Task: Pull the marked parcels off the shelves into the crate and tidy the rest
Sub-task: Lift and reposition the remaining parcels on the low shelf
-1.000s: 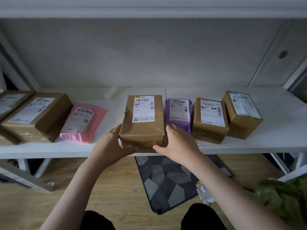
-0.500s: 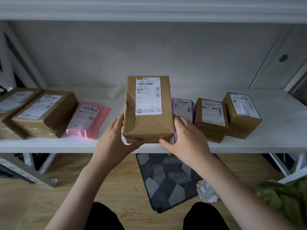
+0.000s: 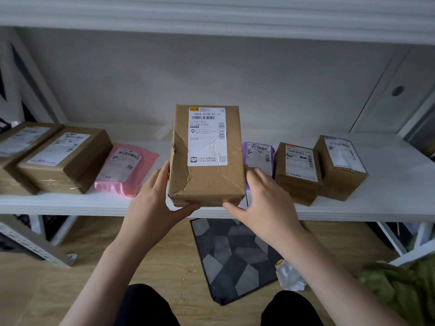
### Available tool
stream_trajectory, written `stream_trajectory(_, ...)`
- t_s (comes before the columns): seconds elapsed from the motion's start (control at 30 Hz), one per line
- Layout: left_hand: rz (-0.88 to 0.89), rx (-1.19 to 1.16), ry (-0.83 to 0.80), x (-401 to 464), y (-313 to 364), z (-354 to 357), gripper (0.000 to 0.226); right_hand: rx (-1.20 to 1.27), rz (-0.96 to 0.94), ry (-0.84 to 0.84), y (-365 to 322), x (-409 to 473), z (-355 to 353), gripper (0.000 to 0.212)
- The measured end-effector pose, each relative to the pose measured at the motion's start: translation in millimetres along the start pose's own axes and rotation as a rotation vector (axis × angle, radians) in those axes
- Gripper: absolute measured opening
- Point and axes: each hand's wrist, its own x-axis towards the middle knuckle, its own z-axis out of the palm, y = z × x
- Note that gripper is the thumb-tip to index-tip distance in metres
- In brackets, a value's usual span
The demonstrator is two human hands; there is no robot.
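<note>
- White shelf (image 3: 388, 203) runs across the view under a second white shelf board, with a pale wall behind and wooden floor below.
- Both hands hold a brown parcel (image 3: 204, 180) tipped up at the shelf's front edge, its white label (image 3: 207, 136) facing the camera.
- Left hand (image 3: 154, 203) grips the parcel's lower left corner: fingers lie up along its left side, thumb curls under the bottom edge.
- Right hand (image 3: 266, 203) grips the lower right corner likewise, fingers spread along the right side, thumb under the bottom edge.
- Just right of the held parcel lies a purple mailer (image 3: 260, 155), partly hidden behind the right hand.
- Further right, two small brown boxes (image 3: 297, 172) (image 3: 340, 167) stand close together.
- To the left lie a pink mailer (image 3: 127, 169), then a large brown box (image 3: 66, 160), then another box (image 3: 18, 142) cut off by the frame edge.
- On the floor lie a grey patterned mat (image 3: 233, 257), a crumpled wrapper (image 3: 288, 274) and some green fabric (image 3: 404, 285).
</note>
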Motion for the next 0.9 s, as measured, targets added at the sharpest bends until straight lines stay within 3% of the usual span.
stream_trajectory(0.2, -0.102, -0.150, -0.128, -8, -28, 3, 0.103, 0.100, 0.068, -0.173, -8, 6, 25, 0.053)
stream_trajectory(0.5, -0.245, -0.318, -0.156, -5, -74, 4, 0.094, 0.211, 0.135, -0.283, -27, 31, 66, 0.059)
stream_trajectory(0.9, -0.358, -0.143, 0.031, -5, -85, -1, 0.059, 0.164, 0.122, -0.275, -45, 58, 86, 0.062)
